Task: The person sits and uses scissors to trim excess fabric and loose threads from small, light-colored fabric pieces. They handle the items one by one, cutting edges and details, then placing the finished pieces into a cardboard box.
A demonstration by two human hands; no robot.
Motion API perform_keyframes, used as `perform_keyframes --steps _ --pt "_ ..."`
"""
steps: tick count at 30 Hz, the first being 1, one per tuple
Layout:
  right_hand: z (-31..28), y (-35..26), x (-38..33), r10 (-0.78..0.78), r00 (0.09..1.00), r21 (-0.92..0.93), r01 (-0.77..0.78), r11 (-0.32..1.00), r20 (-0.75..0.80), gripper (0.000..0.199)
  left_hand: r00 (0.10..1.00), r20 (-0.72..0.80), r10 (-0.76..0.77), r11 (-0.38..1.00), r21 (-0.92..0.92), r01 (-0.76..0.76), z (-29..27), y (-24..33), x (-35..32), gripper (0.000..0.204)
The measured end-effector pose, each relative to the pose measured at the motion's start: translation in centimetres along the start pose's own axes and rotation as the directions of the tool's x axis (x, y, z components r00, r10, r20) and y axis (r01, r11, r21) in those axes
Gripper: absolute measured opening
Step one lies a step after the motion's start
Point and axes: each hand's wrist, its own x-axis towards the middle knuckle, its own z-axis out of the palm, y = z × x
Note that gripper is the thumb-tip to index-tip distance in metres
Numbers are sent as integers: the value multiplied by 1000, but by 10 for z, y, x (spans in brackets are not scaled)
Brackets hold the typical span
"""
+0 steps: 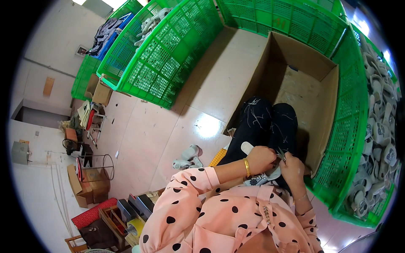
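Observation:
In my lap lies a pale grey-and-white shoe (pixel 256 181), partly hidden by my hands. My left hand (pixel 262 158) is closed around it, with a rounded white end (pixel 247 147) sticking out past the knuckles. Close beside it, my right hand (pixel 291 169) is closed on small metal snips (pixel 281 153), whose pointed blades reach toward the left hand. Loose thread ends cling to the dark trousers (pixel 255 116) over my knees. Where the blades touch the shoe is hidden between the fingers.
An open cardboard box (pixel 331 101) stands before my knees. Green crates (pixel 162 59) surround me; the right crate (pixel 348 122) holds many grey shoes (pixel 379 130). More grey shoes (pixel 187 159) lie on the floor at left, near a yellow grid-like object (pixel 217 157). A wooden rack (pixel 116 221) stands lower left.

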Motion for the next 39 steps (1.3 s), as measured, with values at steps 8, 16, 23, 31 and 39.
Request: perform_keyframes --steps 8,16,23,31,39 --pt "-28 5 -18 -95 993 174 105 979 -65 30 999 41 -36 999 30 35 -6 2 2 13" --pt "-83 -11 -37 -229 973 -408 200 891 -23 36 999 48 13 998 -61 -10 -14 -10 17 16" --pt "-90 -6 -20 -515 852 -526 481 702 91 36 986 166 14 985 -175 15 -28 -14 28 18" --pt "-76 -9 7 -663 718 -492 664 563 210 28 990 131 42 970 -244 -9 -15 -25 25 20" --pt "-62 -16 23 -510 744 -703 632 328 431 9 983 182 22 942 -334 40 -14 -32 24 20"
